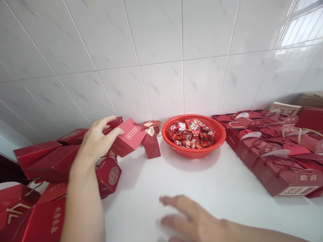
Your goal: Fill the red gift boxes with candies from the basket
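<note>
My left hand [97, 137] is closed on a red paper gift box [130, 134], thumb on its top edge. The box is tilted above the pile at the left, and its far fingers are partly hidden. Below it sits a darker red gift box [109, 176] with a round gold emblem. A small upright red box [152, 145] stands just right of the held one. Low in the middle, my right hand [189, 218] hovers over the white table [141, 191], blurred, with its fingers apart and nothing in them.
A red plastic basket [194, 153] of wrapped candies [193, 134] stands against the tiled wall [161, 84]. Rows of closed red gift boxes [270, 164] with rope handles line the right side. More red boxes [50, 161] are heaped at the left.
</note>
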`<state>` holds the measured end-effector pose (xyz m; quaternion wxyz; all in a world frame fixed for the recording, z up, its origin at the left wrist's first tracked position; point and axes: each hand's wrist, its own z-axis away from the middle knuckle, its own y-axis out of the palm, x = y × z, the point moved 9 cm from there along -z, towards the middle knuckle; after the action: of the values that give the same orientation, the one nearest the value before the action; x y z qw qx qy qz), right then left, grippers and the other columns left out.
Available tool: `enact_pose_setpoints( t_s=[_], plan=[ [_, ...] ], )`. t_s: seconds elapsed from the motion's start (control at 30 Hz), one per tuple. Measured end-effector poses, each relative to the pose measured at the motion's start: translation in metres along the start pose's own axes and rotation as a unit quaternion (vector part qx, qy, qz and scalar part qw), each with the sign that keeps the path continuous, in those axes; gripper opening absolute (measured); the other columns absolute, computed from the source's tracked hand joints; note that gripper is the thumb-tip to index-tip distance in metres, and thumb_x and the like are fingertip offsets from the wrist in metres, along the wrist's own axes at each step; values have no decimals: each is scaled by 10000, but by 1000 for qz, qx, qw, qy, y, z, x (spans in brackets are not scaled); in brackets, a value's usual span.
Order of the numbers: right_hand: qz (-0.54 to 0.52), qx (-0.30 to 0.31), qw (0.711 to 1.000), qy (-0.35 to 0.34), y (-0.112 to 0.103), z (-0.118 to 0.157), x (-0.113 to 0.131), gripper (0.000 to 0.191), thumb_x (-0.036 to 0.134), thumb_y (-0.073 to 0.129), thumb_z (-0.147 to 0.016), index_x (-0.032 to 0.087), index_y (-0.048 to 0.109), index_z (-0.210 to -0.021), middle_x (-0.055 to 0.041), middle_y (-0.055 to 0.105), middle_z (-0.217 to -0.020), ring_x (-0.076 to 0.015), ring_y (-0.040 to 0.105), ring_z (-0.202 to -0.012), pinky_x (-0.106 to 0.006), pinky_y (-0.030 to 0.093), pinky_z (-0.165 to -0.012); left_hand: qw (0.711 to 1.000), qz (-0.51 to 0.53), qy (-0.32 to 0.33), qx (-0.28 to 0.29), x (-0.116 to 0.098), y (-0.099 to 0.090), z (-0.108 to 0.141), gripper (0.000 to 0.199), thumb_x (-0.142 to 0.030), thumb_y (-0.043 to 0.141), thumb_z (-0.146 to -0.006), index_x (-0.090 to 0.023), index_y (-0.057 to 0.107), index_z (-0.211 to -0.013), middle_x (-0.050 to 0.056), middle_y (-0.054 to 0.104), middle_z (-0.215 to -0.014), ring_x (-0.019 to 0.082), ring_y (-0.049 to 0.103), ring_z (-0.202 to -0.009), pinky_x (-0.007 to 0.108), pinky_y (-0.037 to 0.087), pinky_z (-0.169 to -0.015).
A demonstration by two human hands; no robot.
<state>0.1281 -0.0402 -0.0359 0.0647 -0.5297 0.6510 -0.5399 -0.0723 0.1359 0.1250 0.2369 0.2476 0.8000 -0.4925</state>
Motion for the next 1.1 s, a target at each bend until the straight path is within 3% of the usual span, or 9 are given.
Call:
enact_pose_setpoints(
  t_s=[0.1,0.2,0.3,0.5,0.6,0.7,0.8,0.93,1.1],
  plan=[
    [-25,-164,983,75,-71,-6,-27,351,317,504,-965,190,530,-1291,-188,513,-1447,-243,499,-1355,-403,457,-1087,960,268,32,76,-24,2,18,678,-382,601,-659,-191,565,-1308,75,611,-1355,354,581,-1190,464,505,-991],
    [-122,-289,933,175,-127,3,-52,366,402,451,-995,261,454,-1333,-144,539,-1419,-241,563,-1283,-428,501,-1030,871,438,40,219,-46,41,34,691,-368,536,-614,-174,554,-1277,103,616,-1347,380,594,-1174,474,545,-898],
    [-200,-275,913,227,-144,4,-59,406,466,458,-979,288,432,-1343,-127,523,-1435,-246,602,-1228,-431,532,-977,811,484,49,324,-66,90,52,728,-352,475,-586,-172,520,-1289,109,575,-1403,382,550,-1256,516,512,-961],
    [-215,-179,935,220,-134,0,-53,446,328,568,-894,241,457,-1317,-110,611,-1284,-201,683,-972,-340,588,-772,772,418,123,462,-85,165,82,755,-302,475,-527,-179,561,-1267,115,588,-1387,365,533,-1281,529,464,-1034],
    [-97,-177,946,254,-138,4,-60,447,198,559,-822,213,509,-1266,-85,666,-1178,-178,683,-869,-314,570,-734,794,384,181,434,-85,169,84,649,-175,513,-582,-216,609,-1223,89,615,-1347,289,586,-1216,461,479,-1041],
    [-15,-181,939,291,-144,7,-66,411,147,511,-812,198,539,-1219,-61,706,-1020,-157,659,-726,-291,533,-669,860,338,266,276,-91,142,82,432,-103,540,-725,-230,671,-1116,71,649,-1266,230,601,-1180,395,492,-1019],
    [44,-187,931,311,-148,10,-70,378,155,475,-844,191,535,-1215,-23,688,-818,-151,615,-619,-271,476,-601,852,291,399,171,-114,113,110,264,-70,530,-843,-214,710,-970,62,695,-1117,180,642,-1036,322,523,-900],
    [96,-170,938,286,-142,10,-73,445,132,485,-829,187,508,-1271,-22,679,-783,-174,626,-653,-265,441,-602,782,202,554,201,-142,111,164,241,-78,510,-896,-188,706,-984,57,746,-1033,187,636,-953,354,481,-890],
    [81,-111,951,278,-127,11,-78,572,17,453,-707,185,516,-1251,-70,712,-955,-191,647,-770,-265,425,-640,780,79,557,274,-147,131,181,289,-224,426,-1006,-198,666,-1164,83,719,-1183,237,582,-1167,423,363,-1029]
  ],
)
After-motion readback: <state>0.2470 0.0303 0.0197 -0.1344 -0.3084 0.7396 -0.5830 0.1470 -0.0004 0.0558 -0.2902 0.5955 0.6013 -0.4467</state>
